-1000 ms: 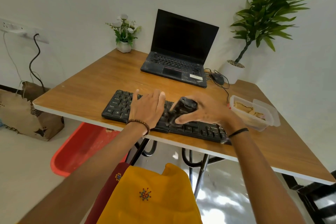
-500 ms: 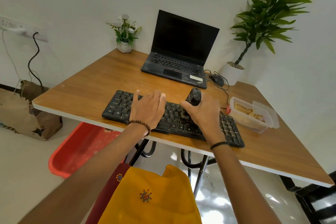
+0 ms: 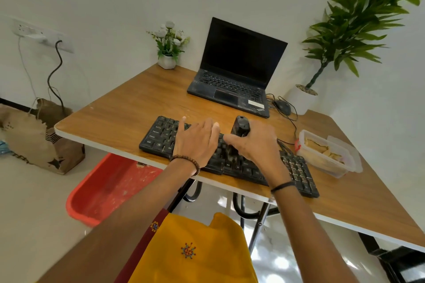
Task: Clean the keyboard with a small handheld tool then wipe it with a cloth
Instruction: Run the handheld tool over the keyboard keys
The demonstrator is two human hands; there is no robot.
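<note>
A black keyboard [image 3: 158,136] lies along the near edge of the wooden table [image 3: 128,110]. My left hand [image 3: 195,140] rests flat on its left-middle keys, fingers spread. My right hand [image 3: 257,145] grips a small black handheld brush [image 3: 240,127], held upright with its bristle end down on the middle keys. The bristles are blurred and partly hidden by my fingers. No cloth can be made out on the table.
An open black laptop [image 3: 236,71] stands behind the keyboard, with a mouse [image 3: 282,106] and its cable to the right. A clear plastic box [image 3: 326,156] sits at the keyboard's right end. A flower pot [image 3: 167,53], a tall plant [image 3: 358,18], a red tub [image 3: 110,188] and a bag [image 3: 39,140] surround the table.
My right hand with the brush has moved left along the keyboard and tipped the tool from lying across the keys to upright. My left hand has stayed in place.
</note>
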